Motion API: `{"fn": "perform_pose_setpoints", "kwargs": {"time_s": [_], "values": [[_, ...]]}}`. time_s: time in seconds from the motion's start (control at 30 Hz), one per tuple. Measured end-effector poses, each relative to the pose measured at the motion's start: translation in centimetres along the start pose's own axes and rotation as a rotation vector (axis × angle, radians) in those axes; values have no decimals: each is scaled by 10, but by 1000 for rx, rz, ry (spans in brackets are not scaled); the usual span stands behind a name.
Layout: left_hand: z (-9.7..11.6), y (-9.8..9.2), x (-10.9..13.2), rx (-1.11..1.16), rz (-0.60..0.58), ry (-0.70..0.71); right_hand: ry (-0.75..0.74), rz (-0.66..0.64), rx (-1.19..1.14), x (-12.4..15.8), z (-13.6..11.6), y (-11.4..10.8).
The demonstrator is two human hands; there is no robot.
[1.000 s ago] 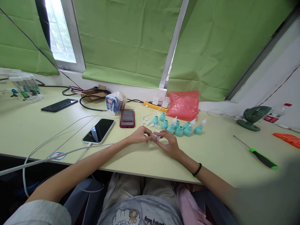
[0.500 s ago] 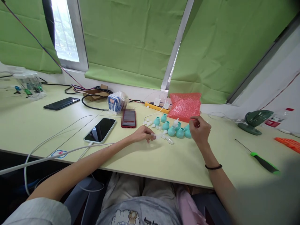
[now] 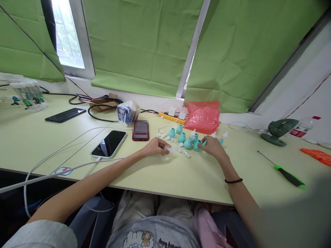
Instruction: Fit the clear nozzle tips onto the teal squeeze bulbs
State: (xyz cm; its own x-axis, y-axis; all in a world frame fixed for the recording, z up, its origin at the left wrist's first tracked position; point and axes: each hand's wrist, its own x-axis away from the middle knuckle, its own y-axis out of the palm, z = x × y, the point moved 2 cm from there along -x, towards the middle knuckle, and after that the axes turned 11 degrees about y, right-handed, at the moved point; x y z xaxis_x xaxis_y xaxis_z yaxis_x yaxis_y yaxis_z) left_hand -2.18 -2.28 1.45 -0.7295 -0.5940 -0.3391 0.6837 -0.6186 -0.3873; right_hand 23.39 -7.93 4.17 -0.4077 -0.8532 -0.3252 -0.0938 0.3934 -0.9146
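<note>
Several teal bulbs (image 3: 188,143) stand in a cluster on the pale table (image 3: 155,175), some topped with clear nozzles (image 3: 192,133). My left hand (image 3: 156,147) is closed on a small clear plastic piece (image 3: 168,148), left of the cluster. Beside that hand lie small clear parts (image 3: 185,153) and white pieces (image 3: 181,145). At the cluster's right side my right hand (image 3: 212,147) has its thumb and fingertips on a teal bulb (image 3: 197,145). Partly behind the right hand, more bulbs with nozzles show.
Phones (image 3: 109,144) and a red-cased device (image 3: 140,131) lie to the left, with white cables. Behind are a yellow power strip (image 3: 172,117) and a red bubble-wrap pouch (image 3: 202,117). A screwdriver (image 3: 289,176) and a green fan (image 3: 279,132) are on the right.
My right hand has come down and left onto a teal bulb. More nozzle-topped bulbs now show behind it. My left hand stays almost in place with the clear piece.
</note>
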Motion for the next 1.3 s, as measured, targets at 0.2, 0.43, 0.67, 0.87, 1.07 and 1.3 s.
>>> {"fn": "perform_pose_setpoints", "kwargs": {"time_s": [0.2, 0.43, 0.67, 0.87, 1.07, 1.3], "values": [[0, -1, 1, 12, -5, -53, -60, -48, -124, 1, -3, -13], [-2, -3, -1, 14, 39, -84, -263, -421, -399, 14, -19, -29], [0, -2, 0, 115, 73, -88, -453, -871, -911, 37, -50, -18], [10, -7, 0, 269, 95, -82, -411, -804, -1006, 46, -70, 14], [12, -8, -1, 396, 42, -29, -365, -557, -1028, 48, -71, 22], [12, -5, 0, 428, -13, -16, -344, -289, -965, 59, -71, 30]]}}
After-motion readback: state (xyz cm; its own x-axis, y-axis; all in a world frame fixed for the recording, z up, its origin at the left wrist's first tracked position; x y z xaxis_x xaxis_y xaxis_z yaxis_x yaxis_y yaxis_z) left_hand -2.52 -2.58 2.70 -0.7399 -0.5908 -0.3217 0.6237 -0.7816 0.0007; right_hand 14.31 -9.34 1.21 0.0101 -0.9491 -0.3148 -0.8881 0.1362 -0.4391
